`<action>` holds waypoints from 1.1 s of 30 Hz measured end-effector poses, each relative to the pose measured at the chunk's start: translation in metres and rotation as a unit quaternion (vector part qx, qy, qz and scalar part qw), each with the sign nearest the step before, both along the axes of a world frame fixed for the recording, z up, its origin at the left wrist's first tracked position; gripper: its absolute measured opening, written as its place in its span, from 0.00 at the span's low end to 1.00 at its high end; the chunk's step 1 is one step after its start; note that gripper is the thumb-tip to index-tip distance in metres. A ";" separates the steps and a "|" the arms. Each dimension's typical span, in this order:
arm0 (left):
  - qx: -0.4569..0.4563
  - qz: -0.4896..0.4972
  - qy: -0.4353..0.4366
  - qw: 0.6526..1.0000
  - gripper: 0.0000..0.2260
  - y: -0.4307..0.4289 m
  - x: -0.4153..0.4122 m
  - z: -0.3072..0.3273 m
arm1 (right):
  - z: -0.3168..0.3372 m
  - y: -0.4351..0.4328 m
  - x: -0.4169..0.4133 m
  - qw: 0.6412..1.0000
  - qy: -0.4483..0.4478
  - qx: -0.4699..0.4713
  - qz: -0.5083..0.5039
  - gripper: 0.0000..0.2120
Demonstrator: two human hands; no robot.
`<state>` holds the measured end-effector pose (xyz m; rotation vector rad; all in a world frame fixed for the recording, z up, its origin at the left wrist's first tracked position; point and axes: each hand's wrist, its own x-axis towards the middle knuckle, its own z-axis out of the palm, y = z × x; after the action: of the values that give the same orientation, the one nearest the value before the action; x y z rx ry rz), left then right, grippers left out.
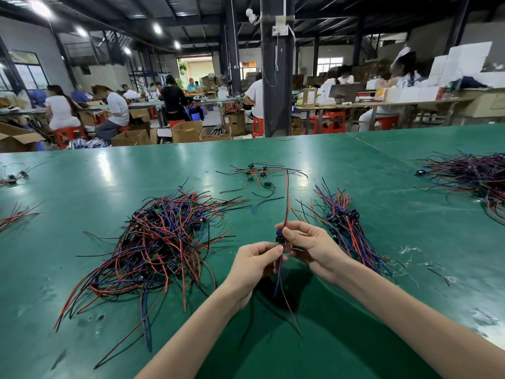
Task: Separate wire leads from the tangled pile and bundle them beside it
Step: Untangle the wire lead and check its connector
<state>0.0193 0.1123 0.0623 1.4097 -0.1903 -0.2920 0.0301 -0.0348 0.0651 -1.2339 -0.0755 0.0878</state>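
Both hands pinch one wire lead between them, held up off the green table. The left hand has thumb and forefinger closed on the strands just under the small dark connector. The right hand pinches at the connector from above, its other fingers loosely curled. Red and black strands rise from the grip; blue and dark tails hang below, toward me.

Starting at the left, the tangled pile lies apart from the held lead, and I can see no strand joining the two, so a drag on the pile looks unlikely. The danger there comes with the next pick, where looped strands could lift several leads at once and spread the heap.

At the centre, the hold is a fingertip pinch on thin insulation. I judge that a tug to straighten the strands could let them slide out, or strain the joint at the connector. The hanging tails could also catch on the table as the lead travels.

To the right, the bundle lies just beside the right hand, its connectors roughly gathered at one level. Laying this lead down crosswise, or with the connector at the wrong end, would start a fresh tangle. A careless forearm could fan the bundle out.
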 end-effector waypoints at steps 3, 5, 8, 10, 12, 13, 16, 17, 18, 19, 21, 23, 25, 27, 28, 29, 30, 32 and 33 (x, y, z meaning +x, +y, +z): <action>-0.002 0.015 -0.004 1.000 0.07 0.003 0.002 0.000 | 0.002 -0.001 -0.003 0.998 -0.018 -0.042 0.036 0.15; 0.010 0.023 -0.013 1.000 0.08 0.004 0.002 0.000 | 0.003 -0.001 -0.005 0.996 -0.022 -0.068 0.055 0.17; 0.028 0.024 -0.017 0.999 0.09 0.004 0.001 -0.001 | 0.004 -0.001 -0.005 0.995 -0.031 -0.083 0.055 0.16; 0.028 0.019 -0.005 0.999 0.10 0.005 0.001 0.001 | 0.004 -0.002 -0.004 0.995 -0.036 -0.085 0.044 0.17; 0.020 0.010 0.014 1.000 0.10 0.006 0.002 0.003 | 0.005 -0.002 -0.004 0.996 -0.038 -0.076 0.038 0.18; 0.011 0.005 0.027 1.000 0.10 0.007 0.002 0.004 | 0.006 -0.002 -0.005 0.996 -0.037 -0.071 0.037 0.18; -0.029 -0.010 0.065 0.997 0.09 0.007 0.001 0.005 | 0.006 0.000 -0.005 0.998 -0.025 -0.046 0.030 0.20; -0.041 -0.017 0.073 0.996 0.08 0.007 0.001 0.005 | 0.005 -0.001 -0.005 0.999 -0.020 -0.035 0.025 0.20; -0.049 -0.022 0.077 0.996 0.07 0.006 0.001 0.005 | 0.005 -0.002 -0.004 0.999 -0.015 -0.026 0.020 0.19; -0.052 -0.025 0.077 0.995 0.07 0.006 0.002 0.005 | 0.005 -0.003 -0.004 1.000 -0.011 -0.021 0.016 0.19; -0.048 -0.028 0.071 0.996 0.06 0.006 0.003 0.004 | 0.005 -0.004 -0.004 1.000 -0.005 -0.021 0.015 0.18; -0.041 -0.024 0.061 0.997 0.06 0.006 0.003 0.002 | 0.006 -0.003 -0.004 0.999 0.002 -0.023 0.025 0.18; -0.039 -0.017 0.046 0.998 0.06 0.006 0.004 0.002 | 0.007 -0.002 -0.004 0.999 0.022 -0.030 0.029 0.16; -0.031 -0.011 0.021 0.999 0.06 0.006 0.004 0.002 | 0.008 -0.001 -0.005 0.997 0.046 -0.044 0.037 0.11; -0.025 -0.007 0.005 1.000 0.05 0.006 0.003 0.003 | 0.009 -0.002 -0.006 0.996 0.059 -0.045 0.048 0.09; -0.020 -0.002 -0.010 1.000 0.05 0.006 0.002 0.003 | 0.010 -0.002 -0.007 0.995 0.071 -0.043 0.061 0.08; -0.019 0.003 -0.021 1.000 0.04 0.006 0.002 0.004 | 0.011 -0.001 -0.007 0.993 0.084 -0.039 0.073 0.07; -0.024 0.009 -0.030 0.999 0.04 0.006 0.001 0.006 | 0.013 0.000 -0.009 0.991 0.098 -0.031 0.085 0.07; -0.025 0.012 -0.032 0.999 0.04 0.006 0.001 0.007 | 0.013 0.000 -0.009 0.991 0.097 -0.031 0.085 0.08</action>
<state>0.0202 0.1186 0.0689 1.3722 -0.2324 -0.2210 0.0212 -0.0350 0.0777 -1.2728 -0.0082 0.3607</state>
